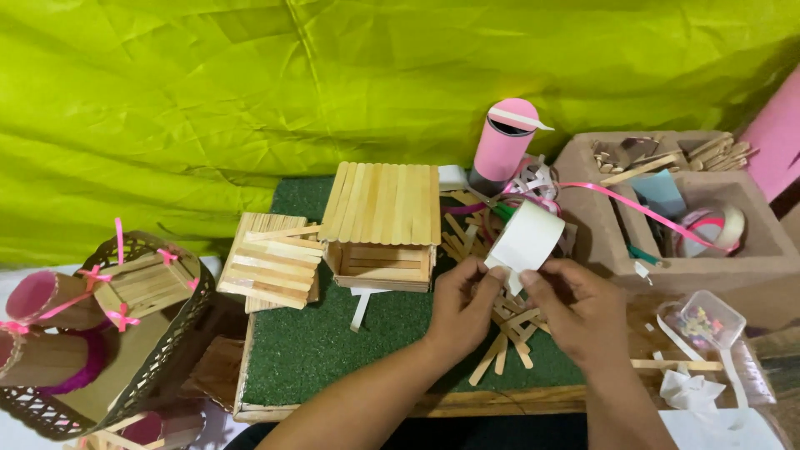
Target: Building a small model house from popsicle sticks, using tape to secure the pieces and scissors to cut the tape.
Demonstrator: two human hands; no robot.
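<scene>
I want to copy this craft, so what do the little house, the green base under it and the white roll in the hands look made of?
Little house: flat wooden craft sticks, pale and unpainted, with seams visible between them.
Green base: looks like artificial turf, dark and nubby, on a wooden board.
White roll: probably tape, smooth and matte, held by both hands' fingers.

Stick house [382, 225] on turf board [317, 342]; basket [108, 333] left of it; compartment box [692, 225] right; tube [502, 148] behind.

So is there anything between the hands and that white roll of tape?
No. Both hands already touch the white tape roll: the left hand pinches its lower edge and the right hand has its fingers on it too. The loose craft sticks lie underneath on the green mat.
</scene>
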